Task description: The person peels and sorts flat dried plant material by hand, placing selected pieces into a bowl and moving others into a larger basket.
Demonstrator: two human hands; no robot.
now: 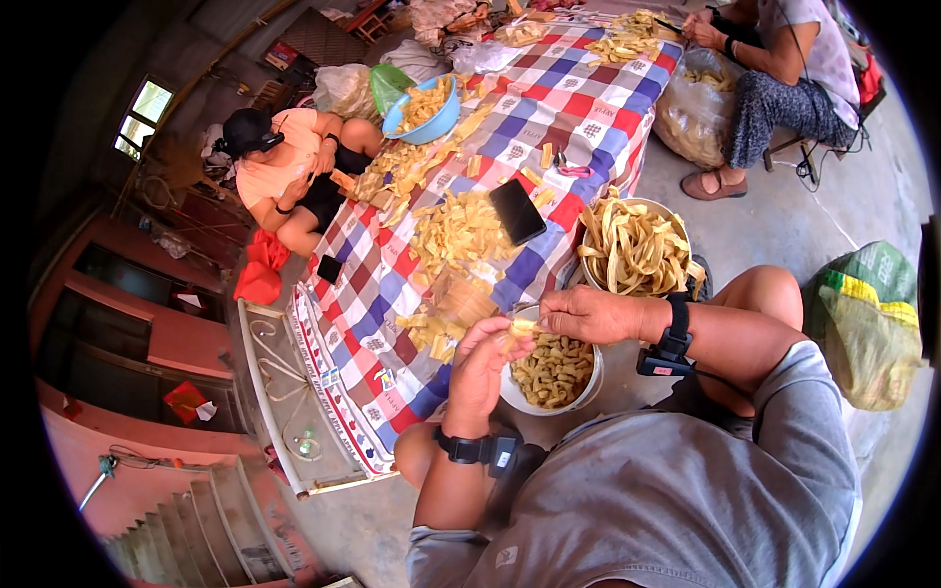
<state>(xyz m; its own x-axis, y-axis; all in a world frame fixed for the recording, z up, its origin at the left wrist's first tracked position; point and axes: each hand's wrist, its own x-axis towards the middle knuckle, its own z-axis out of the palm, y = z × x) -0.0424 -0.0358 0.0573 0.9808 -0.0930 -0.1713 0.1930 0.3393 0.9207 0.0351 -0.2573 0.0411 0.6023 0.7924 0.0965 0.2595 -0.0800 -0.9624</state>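
Note:
My left hand (480,358) and my right hand (578,316) meet around a small pale yellow piece of dried strip material (520,328), both with fingers closed on it. They are above a white bucket (588,390) holding many small yellowish folded pieces (549,377). Just behind my right hand stands a round container of long, pale, flat strips (635,245). To the left, loose piles of cut pieces (451,235) lie on the checked tablecloth (368,353), with a black phone (518,212) beside them.
A person at left (284,157) works beside a blue basin (421,127); another person (794,69) sits at upper right by a filled plastic bag (691,127). A green-and-yellow sack (861,333) stands at my right. Concrete steps (196,529) are at lower left. A second phone (329,268) lies near the table's edge.

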